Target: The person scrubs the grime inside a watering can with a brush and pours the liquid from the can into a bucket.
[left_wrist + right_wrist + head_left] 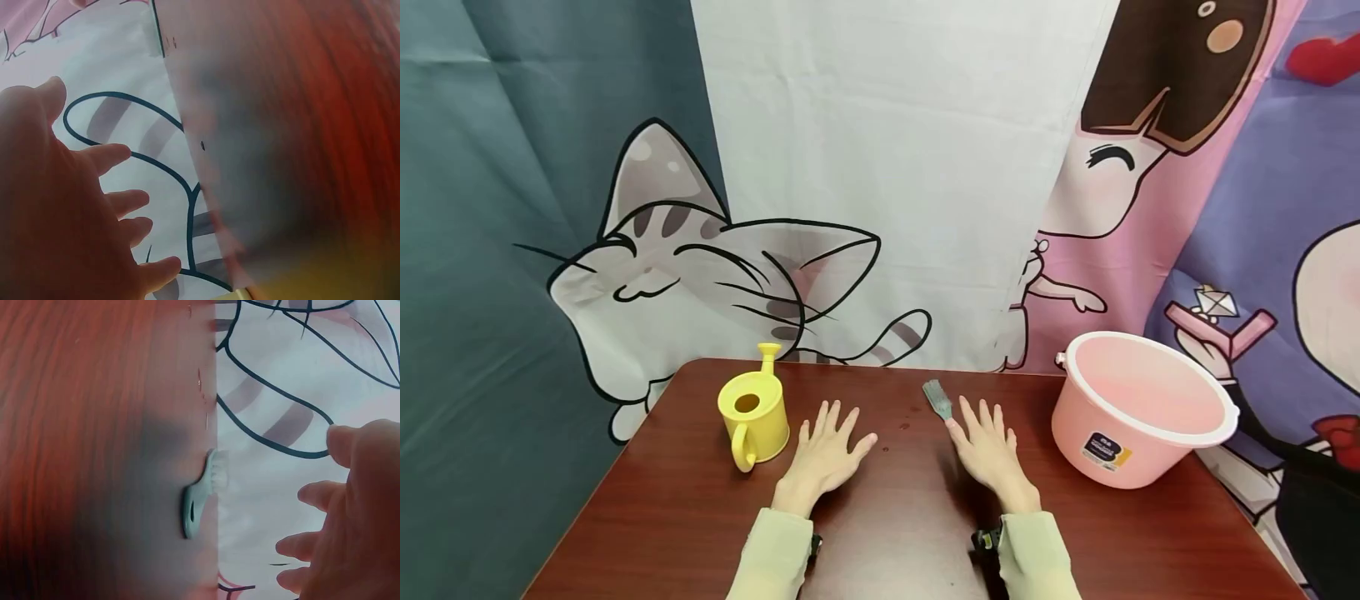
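Observation:
My left hand (824, 457) is held over the brown table with its fingers spread, holding nothing. Just to its left stands a yellow watering can (758, 425), spout toward the back and handle toward me. My right hand (989, 452) is likewise spread over the table, with nothing in its grasp. Beyond its thumb, near the back edge, lies a small grey-green brush (937, 400). In the right wrist view the brush (194, 509) shows pale bristles and a hole in its handle, and the fingers are apart from it. A pink bucket (1120, 454) stands right of the right hand.
The brown wooden table (891, 533) ends at a back edge just behind the brush and watering can. A cartoon-printed curtain (887, 167) hangs behind it. Small marks spot the tabletop between the hands.

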